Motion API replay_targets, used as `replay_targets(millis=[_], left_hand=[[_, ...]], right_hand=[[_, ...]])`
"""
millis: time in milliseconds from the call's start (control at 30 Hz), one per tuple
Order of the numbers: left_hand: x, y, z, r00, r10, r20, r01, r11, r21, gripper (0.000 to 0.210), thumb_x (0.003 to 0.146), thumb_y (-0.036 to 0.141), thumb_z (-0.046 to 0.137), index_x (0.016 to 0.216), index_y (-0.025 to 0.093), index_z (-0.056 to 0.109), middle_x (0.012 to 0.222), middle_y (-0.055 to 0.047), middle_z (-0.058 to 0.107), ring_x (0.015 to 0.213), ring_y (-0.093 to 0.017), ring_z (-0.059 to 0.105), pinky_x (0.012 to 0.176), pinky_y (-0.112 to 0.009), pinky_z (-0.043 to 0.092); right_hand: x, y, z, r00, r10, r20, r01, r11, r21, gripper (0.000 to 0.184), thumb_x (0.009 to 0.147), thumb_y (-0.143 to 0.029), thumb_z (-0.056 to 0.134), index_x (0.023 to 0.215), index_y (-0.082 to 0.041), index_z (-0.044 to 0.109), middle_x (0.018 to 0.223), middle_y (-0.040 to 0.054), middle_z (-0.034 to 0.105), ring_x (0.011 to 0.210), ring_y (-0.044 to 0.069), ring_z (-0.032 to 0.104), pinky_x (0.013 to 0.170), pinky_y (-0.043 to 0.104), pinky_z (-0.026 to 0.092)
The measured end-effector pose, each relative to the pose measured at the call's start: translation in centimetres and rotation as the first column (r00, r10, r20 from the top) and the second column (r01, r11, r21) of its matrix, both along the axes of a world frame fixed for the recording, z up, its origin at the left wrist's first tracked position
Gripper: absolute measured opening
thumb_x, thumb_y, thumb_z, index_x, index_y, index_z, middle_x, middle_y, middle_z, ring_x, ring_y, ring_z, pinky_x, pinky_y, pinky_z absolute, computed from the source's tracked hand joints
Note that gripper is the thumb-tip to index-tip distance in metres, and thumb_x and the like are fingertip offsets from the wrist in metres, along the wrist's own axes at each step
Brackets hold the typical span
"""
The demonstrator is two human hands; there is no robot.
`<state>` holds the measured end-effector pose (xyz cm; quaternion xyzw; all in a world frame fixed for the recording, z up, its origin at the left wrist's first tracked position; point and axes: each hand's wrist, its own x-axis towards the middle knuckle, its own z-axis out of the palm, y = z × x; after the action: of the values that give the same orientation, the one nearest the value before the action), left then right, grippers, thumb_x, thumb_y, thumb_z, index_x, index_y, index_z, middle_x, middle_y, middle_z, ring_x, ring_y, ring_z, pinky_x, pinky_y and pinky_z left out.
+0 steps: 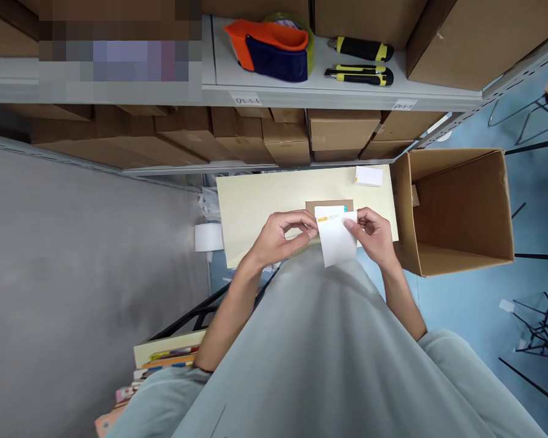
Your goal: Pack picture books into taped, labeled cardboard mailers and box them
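Observation:
A white paper label (338,243) with a small orange mark at its upper left hangs in front of my body. My right hand (372,234) pinches its right edge, thumb on the printed face. The fingers of my left hand (290,234) are curled, with thumb and fingertips together at the label's upper left edge. Just behind it, a flat brown cardboard piece (329,204) lies on the table, partly hidden by my hands and the label. Another white piece with a blue corner mark (331,210) shows between the two.
A pale table (260,201) bears a small white stack (369,176) at its back right. To the right stands an open cardboard box (461,213). The shelf above holds an orange-and-blue tape dispenser (274,52) and two utility knives (363,50). A white roll (208,237) sits left.

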<state>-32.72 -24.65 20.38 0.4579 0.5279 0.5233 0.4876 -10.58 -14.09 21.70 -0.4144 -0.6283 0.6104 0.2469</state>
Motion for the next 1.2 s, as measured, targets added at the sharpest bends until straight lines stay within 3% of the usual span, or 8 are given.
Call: replay_targets(millis=[433,700,1200], left_hand=[[-3.3,-0.9,1.1,1.0,-0.023,-0.021,0.023,1.0,-0.014,0.032,0.093,0.049,0.083,0.082,0.02,0.076,0.085,-0.007,0.078,0.073,-0.017,0.069,0.067,-0.029,0.058],[-4.1,-0.7,1.2,0.996,-0.084,-0.034,0.082,0.995,-0.058,0.019,0.087,0.037,0.083,0.079,0.021,0.077,0.084,-0.006,0.076,0.076,-0.018,0.07,0.069,-0.029,0.059],[-2.8,-0.2,1.2,0.997,-0.07,-0.026,0.068,0.994,-0.08,0.016,0.083,0.033,0.083,0.076,0.021,0.076,0.081,-0.005,0.075,0.074,-0.017,0.069,0.068,-0.028,0.059]], right_hand=[[-2.3,-1.6,1.5,0.998,0.055,0.025,-0.056,0.997,0.045,0.048,0.091,-0.07,0.082,0.083,-0.025,0.071,0.08,0.0003,0.066,0.074,0.016,0.056,0.072,0.033,0.054],[-2.7,-1.0,1.8,0.993,0.107,0.052,-0.109,0.993,0.04,0.048,0.091,-0.073,0.08,0.084,-0.026,0.073,0.081,0.001,0.067,0.074,0.017,0.056,0.073,0.035,0.055],[-3.1,0.8,0.1,0.985,0.173,0.029,-0.174,0.984,0.044,0.037,0.095,-0.063,0.08,0.098,-0.026,0.078,0.094,0.0025,0.073,0.089,0.02,0.065,0.085,0.036,0.055]])
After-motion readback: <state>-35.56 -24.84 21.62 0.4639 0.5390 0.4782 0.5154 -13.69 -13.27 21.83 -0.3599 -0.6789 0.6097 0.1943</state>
